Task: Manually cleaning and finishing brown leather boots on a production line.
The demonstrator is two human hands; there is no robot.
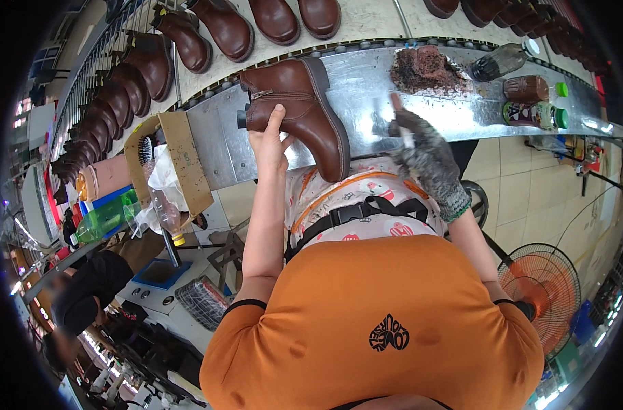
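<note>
Judging this boot (308, 106) unfinished, I had my left hand (269, 145) gripping it; I couldn't tell my right hand's (429, 154) hold.

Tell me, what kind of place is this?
It looks like a shoe factory or workshop. Rows of matching brown boots stand beyond a long metal bench, and the person's left hand holds a zipped boot over it.
</note>
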